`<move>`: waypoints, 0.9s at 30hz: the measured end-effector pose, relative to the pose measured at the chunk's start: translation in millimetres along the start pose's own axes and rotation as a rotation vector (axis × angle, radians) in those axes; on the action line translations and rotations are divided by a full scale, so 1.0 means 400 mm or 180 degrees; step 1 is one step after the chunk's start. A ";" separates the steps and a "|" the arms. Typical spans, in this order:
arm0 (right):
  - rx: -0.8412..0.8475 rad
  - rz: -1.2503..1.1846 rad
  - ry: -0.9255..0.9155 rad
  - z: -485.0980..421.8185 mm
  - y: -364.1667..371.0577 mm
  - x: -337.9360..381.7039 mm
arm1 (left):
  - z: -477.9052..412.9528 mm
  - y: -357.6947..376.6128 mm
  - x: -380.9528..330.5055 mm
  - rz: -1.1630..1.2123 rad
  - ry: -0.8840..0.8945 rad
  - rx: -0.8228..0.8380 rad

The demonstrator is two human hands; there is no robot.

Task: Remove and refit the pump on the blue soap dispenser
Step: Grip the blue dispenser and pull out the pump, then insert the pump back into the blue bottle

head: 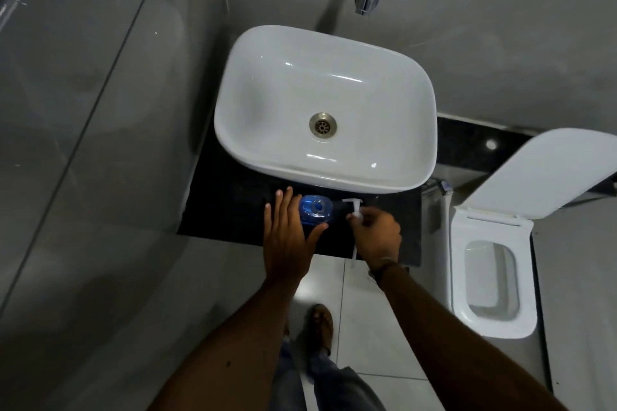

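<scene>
The blue soap dispenser (315, 213) stands on the dark table (230, 213) just in front of the white sink (325, 103), its neck uncovered. The left hand (289, 237) rests against its side, fingers spread apart, while the right hand (375, 237) beside it has its fingers clamped on the white pump (354, 210)

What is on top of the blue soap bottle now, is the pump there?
Nothing sits on the blue soap bottle: its neck is open. The white pump is out, held in the right hand beside it. The left hand covers the bottle's left side.
</scene>
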State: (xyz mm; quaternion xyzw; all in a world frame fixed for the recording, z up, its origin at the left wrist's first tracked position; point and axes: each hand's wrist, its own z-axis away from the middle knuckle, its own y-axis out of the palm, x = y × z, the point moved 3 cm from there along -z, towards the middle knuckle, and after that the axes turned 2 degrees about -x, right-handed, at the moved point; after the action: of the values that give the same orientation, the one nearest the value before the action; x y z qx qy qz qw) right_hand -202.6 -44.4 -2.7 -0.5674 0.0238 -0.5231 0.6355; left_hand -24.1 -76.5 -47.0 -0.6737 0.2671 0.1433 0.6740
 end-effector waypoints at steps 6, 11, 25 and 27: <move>-0.0575 -0.1585 -0.0528 0.123 -0.175 0.054 | -0.004 0.003 0.009 0.0020 0.0013 0.0012; -0.0780 -0.2269 -0.1197 0.142 -0.201 0.189 | -0.002 0.000 0.006 0.0071 0.0041 -0.0084; -0.0339 -0.2195 -0.1871 0.130 -0.070 0.202 | -0.003 -0.007 0.003 -0.0012 0.0042 0.0048; -0.0242 -0.2087 -0.1887 0.123 -0.057 0.196 | -0.003 -0.006 0.003 0.0020 0.0044 0.0031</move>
State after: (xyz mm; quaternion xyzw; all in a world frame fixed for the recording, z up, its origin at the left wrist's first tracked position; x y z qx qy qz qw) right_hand -151.1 -60.2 75.9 -0.6934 -0.3215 -0.5105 0.3940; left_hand -21.8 -77.8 -45.7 -0.6705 0.2746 0.1394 0.6750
